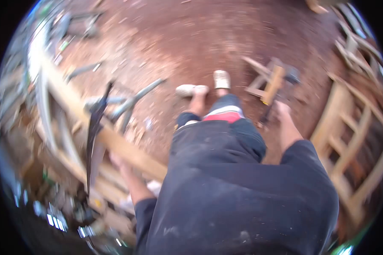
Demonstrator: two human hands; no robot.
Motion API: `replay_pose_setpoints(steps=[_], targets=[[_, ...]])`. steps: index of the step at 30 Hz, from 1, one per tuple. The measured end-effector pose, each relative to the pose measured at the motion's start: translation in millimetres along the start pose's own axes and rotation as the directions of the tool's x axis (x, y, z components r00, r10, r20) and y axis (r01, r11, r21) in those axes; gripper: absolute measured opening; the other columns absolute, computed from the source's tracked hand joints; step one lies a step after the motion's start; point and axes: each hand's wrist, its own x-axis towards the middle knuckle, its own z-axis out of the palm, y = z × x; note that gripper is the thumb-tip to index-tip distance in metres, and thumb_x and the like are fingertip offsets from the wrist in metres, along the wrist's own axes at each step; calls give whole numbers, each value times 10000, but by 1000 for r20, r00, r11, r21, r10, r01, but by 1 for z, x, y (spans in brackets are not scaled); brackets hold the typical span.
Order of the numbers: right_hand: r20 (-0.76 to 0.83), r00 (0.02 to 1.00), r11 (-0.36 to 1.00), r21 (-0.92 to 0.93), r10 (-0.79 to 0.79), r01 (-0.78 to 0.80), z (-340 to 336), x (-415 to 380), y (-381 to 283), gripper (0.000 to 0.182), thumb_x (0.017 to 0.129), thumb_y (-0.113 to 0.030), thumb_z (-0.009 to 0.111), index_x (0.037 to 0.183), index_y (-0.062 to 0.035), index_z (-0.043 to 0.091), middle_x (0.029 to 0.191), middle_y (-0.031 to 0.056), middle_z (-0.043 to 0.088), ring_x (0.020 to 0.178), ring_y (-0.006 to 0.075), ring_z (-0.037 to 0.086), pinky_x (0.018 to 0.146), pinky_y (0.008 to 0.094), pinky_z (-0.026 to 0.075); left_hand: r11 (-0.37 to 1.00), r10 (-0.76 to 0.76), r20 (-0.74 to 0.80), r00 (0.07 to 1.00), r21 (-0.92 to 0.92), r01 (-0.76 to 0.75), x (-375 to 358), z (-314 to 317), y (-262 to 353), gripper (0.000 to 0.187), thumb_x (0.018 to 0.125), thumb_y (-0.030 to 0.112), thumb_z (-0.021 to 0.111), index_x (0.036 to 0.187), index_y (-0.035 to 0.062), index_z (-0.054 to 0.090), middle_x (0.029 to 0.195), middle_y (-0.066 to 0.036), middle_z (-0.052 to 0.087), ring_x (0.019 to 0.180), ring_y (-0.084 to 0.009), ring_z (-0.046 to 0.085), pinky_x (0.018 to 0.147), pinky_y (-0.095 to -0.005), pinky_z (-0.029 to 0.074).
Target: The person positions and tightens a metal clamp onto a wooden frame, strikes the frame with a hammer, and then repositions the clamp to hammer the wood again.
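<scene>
My right hand (281, 109) hangs low on the right, smeared by motion, with its fingers drawn in. Right at its fingers is a wooden-handled tool (274, 83) with a yellow band and a dark shaft running down beside the hand. A dark grey block-shaped head (291, 75) shows just above; which of these the hand grips I cannot tell. My left hand (118, 160) is blurred beside a long pale wooden beam (130, 151), its fingers not distinct. Close to it stands a long, dark, tapering blade-like thing (95, 127), which crosses in front of the beam.
A small wooden frame (257, 91) lies on the reddish dirt floor (174, 38) beyond the right hand. Slatted wooden furniture frames (349, 140) stand along the right. Bent grey branch-like pieces (136, 100) and wood scraps lie left of my feet (204, 87).
</scene>
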Motion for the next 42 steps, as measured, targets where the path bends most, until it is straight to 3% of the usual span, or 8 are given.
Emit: replay_pose_setpoints(steps=[9,16,22,28,36,38,39,42], targets=[[57,991,586,-802,-118,116,31,89,21,644,827,-525,683,1053,78,701,1076,167,722,1016,248,687,846,410,543,997,-23,-411,911,61,53,-28,56,10,372,986,351,463,1120,51,637,972,-111,700,833,-254,681,778,-415,566],[-303,943,895,-445,-140,-10,-8,19,-27,597,755,-416,660,1051,102,692,1038,269,696,990,395,670,878,487,528,990,17,-341,940,-128,-64,-37,53,4,310,973,295,490,1047,51,668,965,-97,707,827,-221,680,770,-368,573],[-49,880,880,20,-473,474,-3,-111,-144,222,829,-194,655,860,16,590,683,96,572,530,190,544,457,355,474,972,15,-203,979,-226,-61,-34,47,-12,335,975,315,485,1057,52,676,950,-88,714,827,-180,676,739,-329,554],[510,392,570,256,-766,780,77,-308,-311,191,872,-109,589,1035,-10,576,672,35,526,519,137,522,466,288,478,981,-137,-414,900,-181,67,-3,23,-27,500,919,574,532,979,91,646,740,-29,568,566,-129,463,497,-301,390],[967,-45,214,100,-251,972,237,-637,-369,749,864,-156,606,1526,-25,282,813,63,584,582,131,566,486,249,477,823,-224,-613,757,-535,-190,-1,19,10,944,779,849,497,1410,146,482,834,-9,496,525,-63,291,447,-243,245],[986,63,135,-42,-153,990,280,-691,-351,744,874,-135,606,1535,-36,278,795,57,593,566,121,561,484,237,465,878,-133,-643,754,-429,-211,13,9,6,1030,838,835,411,1460,14,436,1377,-198,537,1148,-263,576,982,-349,438],[988,85,81,-75,-129,994,302,-709,-345,729,873,-124,601,1529,-34,296,793,56,589,559,121,558,483,240,461,851,-14,-658,753,-402,-337,21,8,9,1061,846,816,436,1436,-66,421,1518,-230,394,1416,-289,359,1168,-347,236],[990,133,-68,-135,-38,988,361,-746,-330,706,870,-107,592,1519,-36,325,788,51,582,548,120,554,480,246,455,850,142,-738,659,-250,-464,30,5,25,1046,839,798,489,1391,-91,462,1443,-222,490,1318,-287,484,1100,-330,341]])
